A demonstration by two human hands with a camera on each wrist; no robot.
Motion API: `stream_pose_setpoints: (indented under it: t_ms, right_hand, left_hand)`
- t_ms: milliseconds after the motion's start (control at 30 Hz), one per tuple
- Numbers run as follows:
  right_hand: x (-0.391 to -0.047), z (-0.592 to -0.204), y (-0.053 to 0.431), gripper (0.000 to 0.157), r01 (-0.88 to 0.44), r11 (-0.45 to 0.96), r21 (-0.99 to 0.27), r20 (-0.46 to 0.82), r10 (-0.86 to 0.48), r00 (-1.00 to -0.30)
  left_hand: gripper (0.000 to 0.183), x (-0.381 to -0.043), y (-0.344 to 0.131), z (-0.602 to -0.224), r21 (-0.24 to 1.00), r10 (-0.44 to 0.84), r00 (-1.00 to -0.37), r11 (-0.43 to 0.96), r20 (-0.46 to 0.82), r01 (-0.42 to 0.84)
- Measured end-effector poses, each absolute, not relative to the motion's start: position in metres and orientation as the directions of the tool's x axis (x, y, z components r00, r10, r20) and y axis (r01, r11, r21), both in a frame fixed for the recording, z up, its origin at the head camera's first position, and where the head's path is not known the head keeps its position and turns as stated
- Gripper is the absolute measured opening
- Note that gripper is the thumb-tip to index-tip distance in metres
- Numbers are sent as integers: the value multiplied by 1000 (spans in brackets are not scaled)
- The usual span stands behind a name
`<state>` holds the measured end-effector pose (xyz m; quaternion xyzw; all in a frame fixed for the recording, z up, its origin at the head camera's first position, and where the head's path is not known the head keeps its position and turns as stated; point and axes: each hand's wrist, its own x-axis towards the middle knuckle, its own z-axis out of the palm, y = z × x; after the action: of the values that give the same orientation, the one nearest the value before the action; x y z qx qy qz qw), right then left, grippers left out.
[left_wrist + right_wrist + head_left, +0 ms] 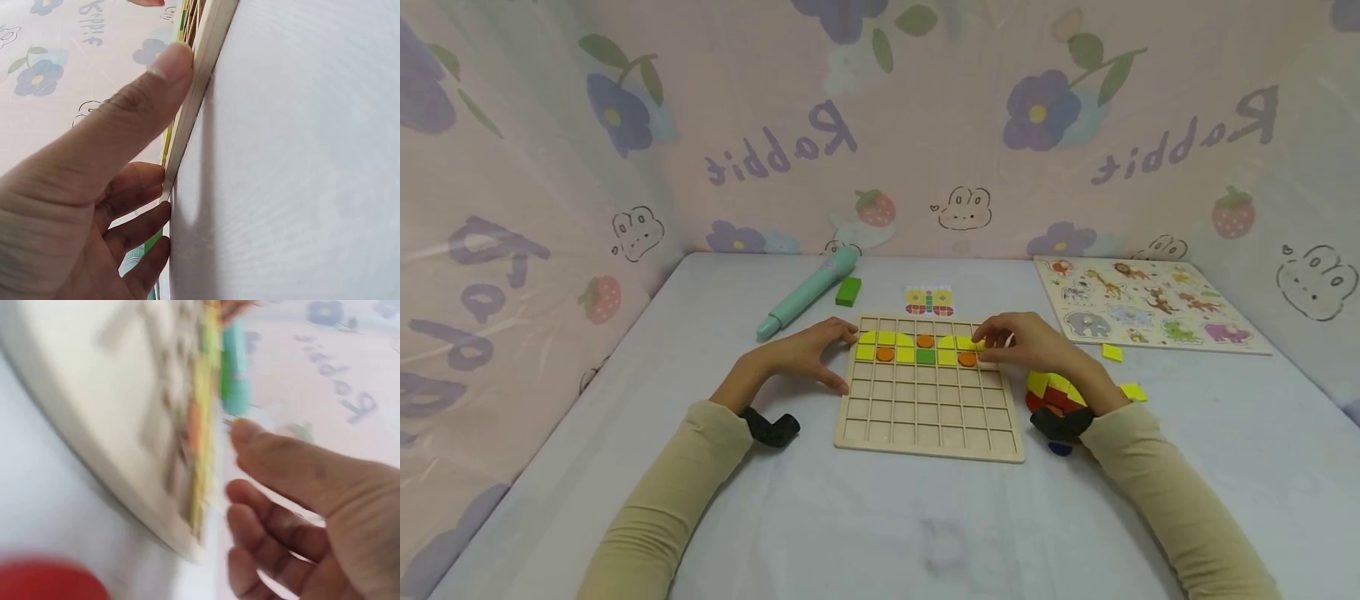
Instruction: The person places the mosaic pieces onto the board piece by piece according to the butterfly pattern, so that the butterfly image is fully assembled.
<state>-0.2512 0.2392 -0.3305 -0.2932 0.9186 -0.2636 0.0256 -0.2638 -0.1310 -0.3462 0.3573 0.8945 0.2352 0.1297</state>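
A wooden grid board (pixel 927 414) lies on the table, its upper rows filled with yellow tiles (pixel 906 353), orange round pieces (pixel 885 355) and a green square (pixel 926 357). At the board's left edge, my left hand (pixel 801 354) rests thumb and fingertips against the rim; the left wrist view shows the thumb (pixel 172 65) on the edge. My right hand (pixel 1026 340) hovers over the upper right corner, fingers loosely bent beside the last yellow pieces. In the blurred right wrist view, nothing shows between its thumb (pixel 275 447) and fingers.
Beyond the board lie a butterfly picture card (pixel 929 301), a green block (pixel 848 292) and a teal pen-shaped object (pixel 808 293). An animal puzzle board (pixel 1150 304) sits back right. Loose yellow tiles (pixel 1112 353) and a pile of coloured pieces (pixel 1052 392) lie around the right forearm.
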Motion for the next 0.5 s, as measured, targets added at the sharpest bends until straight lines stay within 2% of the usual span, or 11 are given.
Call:
stream_pose_setpoints:
  t_ms: [233, 500]
  right_hand:
    - [-242, -319, 281, 19, -500, 743, -445, 53, -535, -843]
    - [-232, -324, 309, 21, -443, 778, -446, -60, -520, -852]
  left_hand:
    - [80, -263, -131, -345, 522, 698, -713, 631, -59, 574]
    - [79, -265, -132, -347, 525, 708, -704, 619, -52, 584]
